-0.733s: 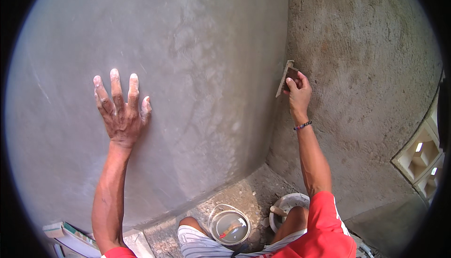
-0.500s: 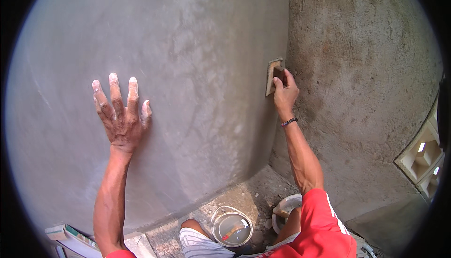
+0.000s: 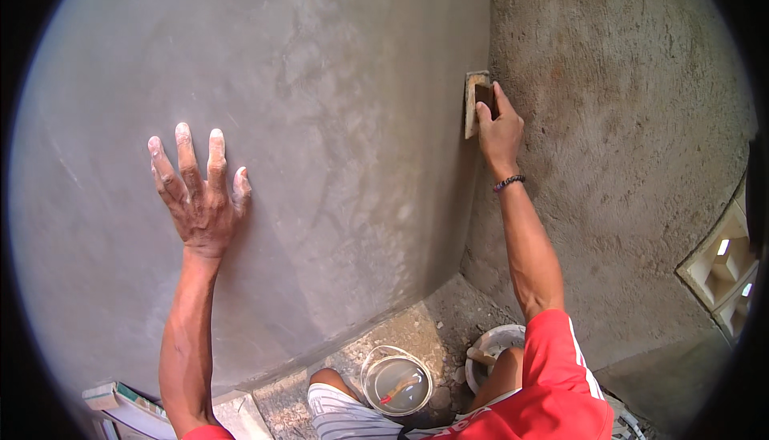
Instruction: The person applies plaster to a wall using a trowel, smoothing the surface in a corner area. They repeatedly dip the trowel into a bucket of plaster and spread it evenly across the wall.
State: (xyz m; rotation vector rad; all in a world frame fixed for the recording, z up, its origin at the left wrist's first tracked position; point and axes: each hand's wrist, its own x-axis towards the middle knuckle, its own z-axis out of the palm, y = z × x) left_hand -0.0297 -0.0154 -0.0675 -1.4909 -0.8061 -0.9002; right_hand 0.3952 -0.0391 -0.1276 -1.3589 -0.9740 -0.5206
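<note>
My left hand point(image 3: 204, 207) lies spread on the smooth grey plastered wall point(image 3: 336, 119), its fingertips whitened with dust. On the other side, my right hand point(image 3: 502, 131) grips the block handle of a small plastering float point(image 3: 473, 111). The float's flat face is against the smooth wall, close to the inside corner where the rough wall point(image 3: 617, 119) begins. Part of the handle is hidden behind my fingers. A dark beaded bracelet point(image 3: 509, 183) circles my right wrist.
Below me stands a clear bucket point(image 3: 368, 397) of cloudy water with a red-tipped brush point(image 3: 400, 389) in it. To its right, a second bucket point(image 3: 505, 332) is partly hidden by my leg. Pale perforated blocks point(image 3: 721, 260) sit at far right; a box point(image 3: 132, 408) lies lower left.
My right hand has slid the float upward and slightly right along the corner. My left hand stays spread on the wall, almost unmoved.
</note>
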